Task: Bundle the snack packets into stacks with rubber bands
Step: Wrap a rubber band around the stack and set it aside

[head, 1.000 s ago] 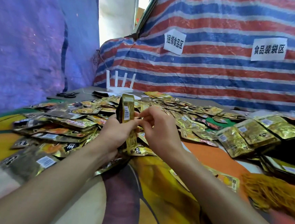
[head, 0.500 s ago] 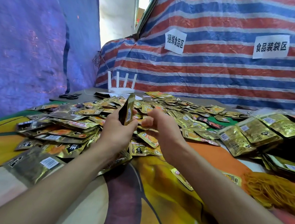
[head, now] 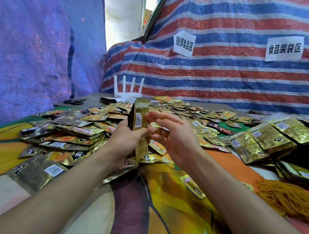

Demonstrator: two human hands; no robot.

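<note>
Striped red-white-blue tarp [head: 228, 76] hangs across the back with 2 paper signs [head: 184, 43] stuck on it, and a blue tarp [head: 34, 50] covers the left side. From my end of the feed, the bench [head: 159, 220] has a bright printed cloth over it and is buried in loose snack packets [head: 70, 132], gold foil everywhere.

The left hand [head: 127, 135] has its grip closed around a stack of packets [head: 139, 115]. The stack is held upright on edge above the pile, barcode side facing me. The right hand [head: 174, 137] is just beside it with the fingers spread and relaxed, not wrapped around anything. A thin yellowish rubber band [head: 160, 124] looks stretched across those fingers, right next to the stack, but it's so fine I can't say exactly how it sits.

Over on the right are bigger gold pouches [head: 260, 141] lying in overlapping rows, and a tangled heap of rubber bands [head: 288, 197] sits near the right forearm. At the far end there's a white router [head: 127, 92] with 4 antennas, and black scissors [head: 73, 101] to its left.
</note>
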